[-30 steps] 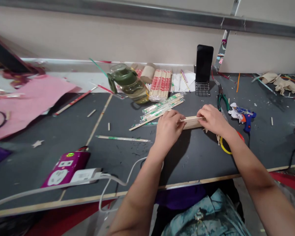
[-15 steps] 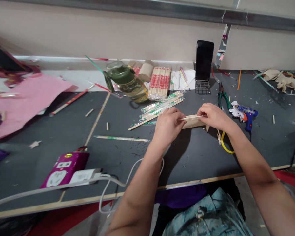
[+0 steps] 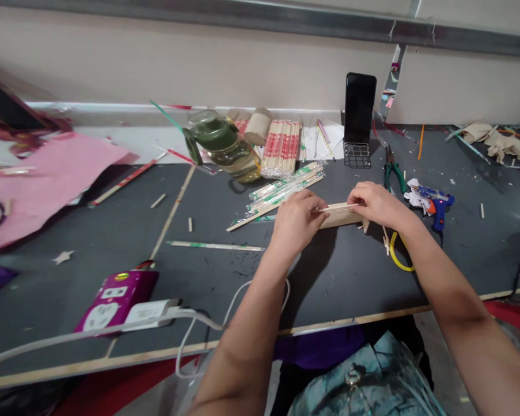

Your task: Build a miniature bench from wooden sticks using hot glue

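Note:
My left hand [image 3: 300,218] and my right hand [image 3: 376,202] pinch the two ends of a thin wooden stick [image 3: 338,208]. The stick lies along the upper edge of a pale wooden piece [image 3: 340,218] that looks built from flat sticks. A small wooden leg shows under its right end, by my right fingers. My fingertips hide both ends of the stick. Wrapped chopsticks [image 3: 281,188] lie just behind my left hand. Green-handled pliers [image 3: 394,173] and a blue glue gun [image 3: 437,202] rest beyond my right hand.
A green-lidded jug [image 3: 223,144] stands at the back, beside red-wrapped chopstick packs [image 3: 281,144]. A phone [image 3: 360,108] sits upright in a wire stand. At front left are a purple power strip [image 3: 117,297] and a white cable [image 3: 199,316]. A yellow ring [image 3: 399,257] lies near my right wrist.
Both hands stay almost where they were, still holding the stick along the wooden piece. The view has shifted very slightly.

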`<move>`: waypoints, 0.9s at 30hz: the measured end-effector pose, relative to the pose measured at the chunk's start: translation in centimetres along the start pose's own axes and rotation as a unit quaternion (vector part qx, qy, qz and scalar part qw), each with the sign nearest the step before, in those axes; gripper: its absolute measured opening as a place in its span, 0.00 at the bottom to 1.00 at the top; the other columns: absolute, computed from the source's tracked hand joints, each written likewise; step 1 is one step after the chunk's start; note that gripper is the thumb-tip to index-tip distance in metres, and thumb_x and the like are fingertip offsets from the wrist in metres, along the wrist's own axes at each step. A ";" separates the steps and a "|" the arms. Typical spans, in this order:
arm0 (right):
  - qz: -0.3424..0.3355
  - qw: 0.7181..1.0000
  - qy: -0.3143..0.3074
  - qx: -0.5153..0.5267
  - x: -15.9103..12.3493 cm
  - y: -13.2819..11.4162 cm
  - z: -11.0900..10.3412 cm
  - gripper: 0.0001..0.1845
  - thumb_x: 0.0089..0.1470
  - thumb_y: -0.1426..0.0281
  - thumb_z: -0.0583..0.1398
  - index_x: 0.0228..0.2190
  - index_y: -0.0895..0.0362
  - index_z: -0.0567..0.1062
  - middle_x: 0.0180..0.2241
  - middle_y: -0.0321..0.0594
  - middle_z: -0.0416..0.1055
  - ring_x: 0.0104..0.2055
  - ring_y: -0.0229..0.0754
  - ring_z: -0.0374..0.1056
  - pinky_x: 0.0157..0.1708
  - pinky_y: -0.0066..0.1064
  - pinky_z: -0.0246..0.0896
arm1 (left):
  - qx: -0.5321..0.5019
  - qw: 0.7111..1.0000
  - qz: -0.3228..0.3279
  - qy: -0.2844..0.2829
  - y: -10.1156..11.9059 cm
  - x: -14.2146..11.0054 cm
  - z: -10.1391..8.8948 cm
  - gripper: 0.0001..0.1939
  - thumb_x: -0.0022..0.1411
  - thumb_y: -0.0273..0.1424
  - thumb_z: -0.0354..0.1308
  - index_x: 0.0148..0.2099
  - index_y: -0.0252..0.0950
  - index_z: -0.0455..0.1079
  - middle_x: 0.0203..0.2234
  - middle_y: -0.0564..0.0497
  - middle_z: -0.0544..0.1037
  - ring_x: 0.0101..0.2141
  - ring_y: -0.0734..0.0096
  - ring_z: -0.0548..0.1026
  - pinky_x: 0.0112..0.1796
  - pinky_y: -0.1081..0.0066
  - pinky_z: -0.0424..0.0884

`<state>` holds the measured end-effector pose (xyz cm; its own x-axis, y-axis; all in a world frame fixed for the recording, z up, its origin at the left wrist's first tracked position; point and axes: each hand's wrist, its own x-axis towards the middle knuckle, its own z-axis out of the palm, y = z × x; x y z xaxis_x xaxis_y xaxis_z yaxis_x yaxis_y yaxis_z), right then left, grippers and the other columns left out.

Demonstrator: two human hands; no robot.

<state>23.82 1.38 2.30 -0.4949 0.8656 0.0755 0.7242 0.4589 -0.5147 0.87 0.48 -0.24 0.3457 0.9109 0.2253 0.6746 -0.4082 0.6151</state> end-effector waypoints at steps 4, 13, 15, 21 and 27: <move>-0.006 0.999 0.043 -0.004 -1.2 0.1 -0.3 0.10 0.56 0.76 0.63 0.40 0.56 0.80 0.40 0.44 0.75 0.47 0.49 0.68 0.47 0.39 0.62 | -0.005 1.000 0.002 0.004 0.0 -0.2 0.0 0.11 0.59 0.28 0.61 0.45 0.40 0.78 0.37 0.48 0.78 0.40 0.58 0.76 0.45 0.60 0.71; 0.163 0.907 0.337 0.192 -6.5 1.4 1.5 0.10 0.55 0.70 0.62 0.39 0.56 0.81 0.35 0.41 0.78 0.36 0.43 0.72 0.39 0.36 0.68 | -0.072 0.994 0.000 0.079 -3.0 -3.8 -1.1 0.34 0.59 0.41 0.67 0.65 0.41 0.65 0.60 0.41 0.72 0.61 0.49 0.69 0.59 0.52 0.67; 0.199 0.886 0.344 0.238 -6.8 1.6 2.5 0.09 0.54 0.66 0.63 0.36 0.57 0.81 0.32 0.40 0.78 0.34 0.42 0.72 0.37 0.35 0.68 | -0.098 0.994 -0.024 0.051 -4.3 -5.0 -0.8 0.44 0.55 0.41 0.70 0.70 0.42 0.58 0.65 0.39 0.66 0.64 0.46 0.65 0.60 0.50 0.67; 0.213 0.895 0.307 0.243 -7.3 1.3 5.5 0.20 0.56 0.58 0.62 0.42 0.59 0.82 0.37 0.45 0.78 0.36 0.44 0.72 0.38 0.35 0.69 | -0.233 0.968 -0.095 0.005 -5.6 -6.0 1.4 0.48 0.54 0.38 0.68 0.72 0.41 0.53 0.64 0.37 0.67 0.60 0.49 0.71 0.56 0.52 0.71; 0.151 0.911 0.249 0.292 -6.8 1.1 5.8 0.23 0.56 0.62 0.61 0.51 0.56 0.79 0.45 0.46 0.77 0.42 0.44 0.74 0.41 0.33 0.71 | -0.317 0.936 -0.144 0.045 -4.5 -4.1 1.2 0.42 0.55 0.49 0.66 0.66 0.35 0.64 0.46 0.41 0.79 0.40 0.60 0.78 0.36 0.66 0.78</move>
<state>25.20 -5.11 -3.75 0.0689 0.9850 0.1583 0.3401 0.1260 -0.9319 -2.76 -1.53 -4.84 0.1329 0.9908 0.0258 0.1982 -0.0521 0.9788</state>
